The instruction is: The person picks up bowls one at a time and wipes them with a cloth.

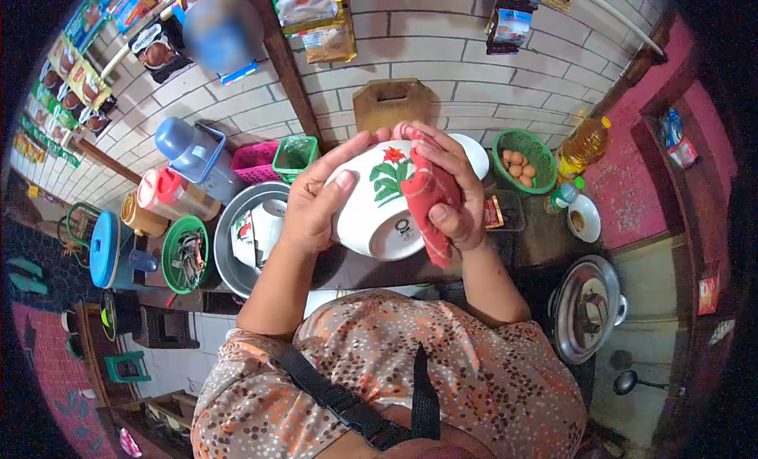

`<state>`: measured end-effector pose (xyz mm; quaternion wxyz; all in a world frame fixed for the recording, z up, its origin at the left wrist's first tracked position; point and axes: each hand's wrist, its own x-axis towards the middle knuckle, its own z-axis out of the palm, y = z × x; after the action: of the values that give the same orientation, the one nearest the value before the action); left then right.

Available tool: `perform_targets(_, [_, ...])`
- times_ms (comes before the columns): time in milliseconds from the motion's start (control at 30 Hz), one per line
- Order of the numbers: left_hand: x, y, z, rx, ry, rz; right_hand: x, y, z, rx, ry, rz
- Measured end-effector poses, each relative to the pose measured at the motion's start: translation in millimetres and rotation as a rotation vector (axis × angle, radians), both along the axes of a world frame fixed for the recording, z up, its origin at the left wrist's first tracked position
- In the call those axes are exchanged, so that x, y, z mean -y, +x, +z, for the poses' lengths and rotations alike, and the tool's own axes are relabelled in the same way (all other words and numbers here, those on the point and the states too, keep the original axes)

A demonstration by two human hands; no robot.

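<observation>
A white bowl (359, 202) with a red flower and green leaves is held up in front of the chest, tilted so that its base ring shows. My left hand (316, 194) grips the bowl's left side, thumb on the outer wall. On the right side, my right hand (458, 191) holds a red cloth (430, 194) pressed against the bowl. The fingertips of both hands meet near the far rim. A metal basin (224, 250) to the left holds more white bowls (246, 236) with a similar pattern.
Left of the basin are a green basket (167, 262) of cutlery, a blue-lidded container (103, 250) and pitchers. Rightward are a green basket (504, 143) of eggs, an oil bottle (583, 149), a small bowl (594, 232) and a lidded metal pot (565, 333). Sachets hang above.
</observation>
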<state>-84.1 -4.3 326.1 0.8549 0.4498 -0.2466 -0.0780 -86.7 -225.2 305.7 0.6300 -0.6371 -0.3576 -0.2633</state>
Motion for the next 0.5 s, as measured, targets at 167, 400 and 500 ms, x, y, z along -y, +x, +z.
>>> perform_targets(167, [-13.2, -2.4, -18.6, 0.367, 0.474, 0.296, 2.8, -23.9, 2.7, -0.288, 0.115, 0.145])
perform_targets(400, [2.2, -5.0, -24.3, 0.533, 0.500, 0.333, 7.6, -34.5, 5.4, -0.465, -0.023, 0.118])
perform_targets(500, [-1.8, -8.3, -21.3, 0.568, 0.513, 0.280, 8.9, -34.3, 5.3, -0.417, -0.107, 0.113])
